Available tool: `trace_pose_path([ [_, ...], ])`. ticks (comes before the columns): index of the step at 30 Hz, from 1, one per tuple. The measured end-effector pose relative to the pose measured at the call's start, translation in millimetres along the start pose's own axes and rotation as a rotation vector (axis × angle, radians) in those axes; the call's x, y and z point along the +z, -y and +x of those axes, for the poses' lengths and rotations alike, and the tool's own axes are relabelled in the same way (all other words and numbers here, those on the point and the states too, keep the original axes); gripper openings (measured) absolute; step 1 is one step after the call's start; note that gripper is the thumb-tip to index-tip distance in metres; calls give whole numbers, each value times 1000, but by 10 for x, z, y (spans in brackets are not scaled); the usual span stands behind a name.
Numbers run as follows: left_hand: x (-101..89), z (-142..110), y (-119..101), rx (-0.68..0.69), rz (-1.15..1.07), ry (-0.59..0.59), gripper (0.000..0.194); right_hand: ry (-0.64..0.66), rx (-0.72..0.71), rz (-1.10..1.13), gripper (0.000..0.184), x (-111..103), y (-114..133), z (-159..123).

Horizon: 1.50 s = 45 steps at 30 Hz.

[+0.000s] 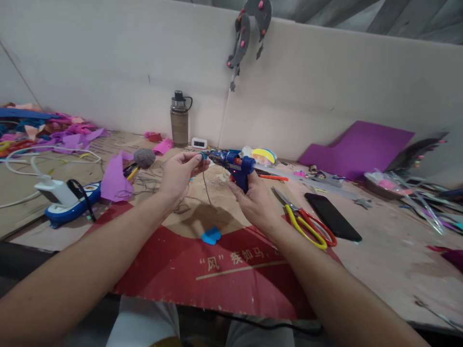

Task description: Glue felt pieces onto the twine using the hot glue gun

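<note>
My right hand (253, 200) is wrapped round the handle of a blue hot glue gun (240, 166), with a clear glue stick (267, 169) poking out of its back. The gun's nozzle points left, close to the fingertips of my left hand (183, 173). Those fingers pinch a small blue-green piece (203, 156), and grey yarn (207, 185) hangs from it. Whether nozzle and piece touch, I cannot tell. Below them on the cardboard lies a blue cloud-shaped cutout (211, 235). A ball of grey yarn (144, 157) sits behind my left wrist.
Scissors (306, 221) with red and yellow handles and a black phone (333, 216) lie right of my right hand. At left are a blue power strip (72, 205) and felt scraps (68, 132). A bottle (180, 120) stands by the wall. Red cardboard (173, 274) covers the front edge.
</note>
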<state>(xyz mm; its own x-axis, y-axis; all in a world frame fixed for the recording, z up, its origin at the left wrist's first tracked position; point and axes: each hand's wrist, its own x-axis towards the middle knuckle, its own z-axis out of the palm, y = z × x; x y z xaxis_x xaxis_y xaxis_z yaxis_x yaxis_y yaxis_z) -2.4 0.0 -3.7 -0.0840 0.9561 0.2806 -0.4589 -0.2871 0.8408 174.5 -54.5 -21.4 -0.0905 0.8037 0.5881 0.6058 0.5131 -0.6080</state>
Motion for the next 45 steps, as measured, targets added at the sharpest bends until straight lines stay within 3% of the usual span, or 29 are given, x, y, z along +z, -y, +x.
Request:
trace_pose_path([
  [21,16,0,-1,13,28,-5,10,-7,-27,-2,34,8,30,-5],
  [45,27,-38,-31,7,10,22,8,-33,4,32,21,5,18,3],
])
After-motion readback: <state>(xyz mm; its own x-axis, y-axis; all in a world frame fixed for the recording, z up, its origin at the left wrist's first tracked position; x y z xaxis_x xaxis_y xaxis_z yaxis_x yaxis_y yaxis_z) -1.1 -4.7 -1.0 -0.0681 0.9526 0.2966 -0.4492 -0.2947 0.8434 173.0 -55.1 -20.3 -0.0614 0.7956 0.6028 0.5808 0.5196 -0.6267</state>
